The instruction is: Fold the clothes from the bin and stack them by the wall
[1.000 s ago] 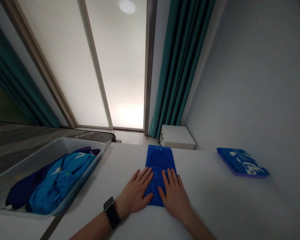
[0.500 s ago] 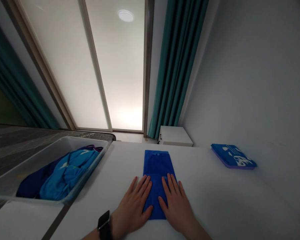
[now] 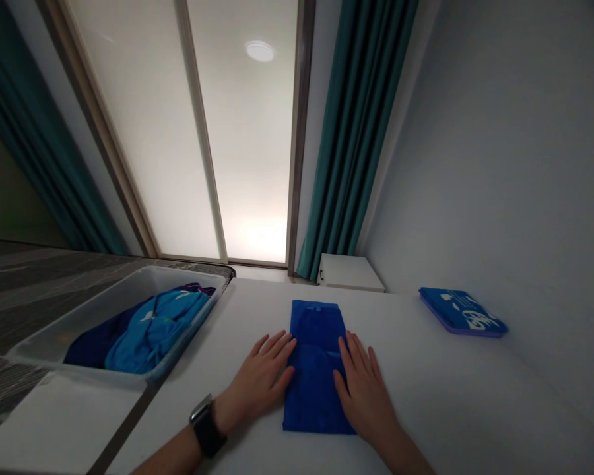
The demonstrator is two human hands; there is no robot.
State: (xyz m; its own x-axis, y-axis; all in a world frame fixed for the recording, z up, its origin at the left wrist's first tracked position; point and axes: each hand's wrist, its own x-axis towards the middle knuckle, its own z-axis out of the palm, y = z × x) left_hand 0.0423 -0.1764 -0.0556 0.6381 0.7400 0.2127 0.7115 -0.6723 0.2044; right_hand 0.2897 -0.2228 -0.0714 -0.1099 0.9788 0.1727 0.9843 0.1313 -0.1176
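A blue garment (image 3: 314,389), folded into a long narrow strip, lies flat on the white table (image 3: 218,356). A folded flap covers its nearer half, and the far end shows a small detail at its edge. My left hand (image 3: 262,373), with a dark watch (image 3: 208,425) on its wrist, rests flat at the garment's left edge, fingertips touching it. On the other side my right hand (image 3: 363,382) lies flat with its fingers apart, partly over the right edge. Neither hand grips anything.
At the left a translucent plastic bin (image 3: 129,280) holds loose blue and navy clothes (image 3: 156,330). A folded blue stack with white print (image 3: 462,310) lies at the right by the wall. Beyond the table stand a white cabinet (image 3: 351,272) and teal curtains (image 3: 356,145).
Both hands have spread outward from the middle of the garment to its side edges, uncovering more of it. The view has shifted slightly.
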